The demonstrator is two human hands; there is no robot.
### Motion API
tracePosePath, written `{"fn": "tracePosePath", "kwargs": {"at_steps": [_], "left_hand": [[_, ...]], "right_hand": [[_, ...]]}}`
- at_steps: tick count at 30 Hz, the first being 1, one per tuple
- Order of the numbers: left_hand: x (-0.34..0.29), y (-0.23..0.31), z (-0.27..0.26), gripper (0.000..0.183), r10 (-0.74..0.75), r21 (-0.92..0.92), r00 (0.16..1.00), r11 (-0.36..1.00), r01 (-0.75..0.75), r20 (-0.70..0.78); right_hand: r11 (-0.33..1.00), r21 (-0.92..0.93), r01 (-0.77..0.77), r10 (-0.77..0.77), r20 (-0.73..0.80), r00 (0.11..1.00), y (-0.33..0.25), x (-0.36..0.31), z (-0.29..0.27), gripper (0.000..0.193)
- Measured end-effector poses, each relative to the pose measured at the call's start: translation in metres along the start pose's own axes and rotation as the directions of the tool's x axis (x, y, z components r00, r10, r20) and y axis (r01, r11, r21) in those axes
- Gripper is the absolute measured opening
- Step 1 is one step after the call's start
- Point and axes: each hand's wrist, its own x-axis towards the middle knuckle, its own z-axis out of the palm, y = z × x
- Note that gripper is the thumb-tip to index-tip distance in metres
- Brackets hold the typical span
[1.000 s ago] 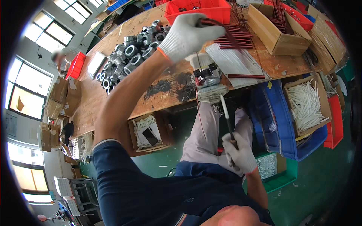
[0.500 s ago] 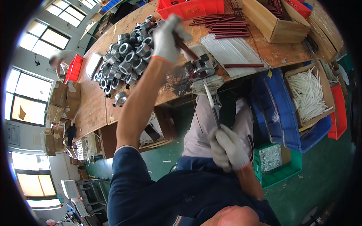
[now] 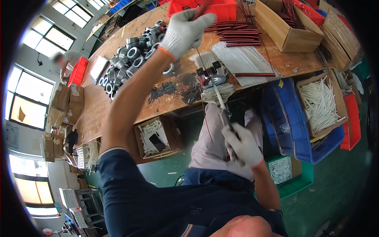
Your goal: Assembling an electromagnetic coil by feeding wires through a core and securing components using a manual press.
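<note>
My left hand (image 3: 183, 34), in a white knit glove, is raised over the bench, fingers closed round a dark red tube (image 3: 202, 10), blurred at its far end. From beneath that hand a thin wire (image 3: 200, 58) runs down to a round metal part (image 3: 214, 79) with black tabs, seated on a block at the bench edge. My right hand (image 3: 243, 145), also gloved, grips the dark handle of a slim tool (image 3: 225, 115) above my lap. A narrow white piece (image 3: 218, 96) extends from the tool up to the metal part; its exact kind is unclear.
Many metal rings (image 3: 134, 53) are heaped on the left of the bench. Dark red tubes (image 3: 241, 38) lie beside a carton (image 3: 290, 35) and a red bin (image 3: 225, 11). White tubes (image 3: 321, 100) fill a box on a blue crate (image 3: 284, 114). Another person (image 3: 69, 59) is far left.
My left hand has risen slightly and moved right, carrying the dark red tube away from the metal part. My right hand and its tool have shifted up toward the bench.
</note>
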Motion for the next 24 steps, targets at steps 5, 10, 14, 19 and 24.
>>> {"fn": "tracePosePath", "kwargs": {"at_steps": [5,10,14,19,24], "left_hand": [[0.026,-0.121,0.019,0.033,-0.407,-0.561,0.910,0.735,0.380,0.083],[0.007,-0.076,0.009,0.025,-0.174,-0.472,0.981,0.860,0.194,0.087],[-0.060,-0.003,0.014,0.067,0.512,0.454,0.655,0.473,-0.755,0.557],[-0.106,0.041,0.059,0.046,-0.130,0.439,0.446,0.551,-0.710,0.885],[-0.025,0.023,0.022,0.033,0.011,0.289,0.990,0.956,-0.052,0.142]], "right_hand": [[0.957,0.289,-0.033,-0.017,0.170,0.985,-0.060,0.056,-0.013,0.023],[0.838,0.528,-0.139,0.049,0.181,0.982,-0.007,-0.022,0.013,0.018],[0.826,0.459,-0.326,0.219,0.271,0.937,0.023,-0.131,-0.001,0.009],[0.999,-0.032,0.006,-0.009,-0.116,0.993,0.049,-0.095,0.004,0.012],[1.000,-0.008,0.024,-0.025,-0.125,0.992,0.017,-0.009,0.006,0.015]]}}
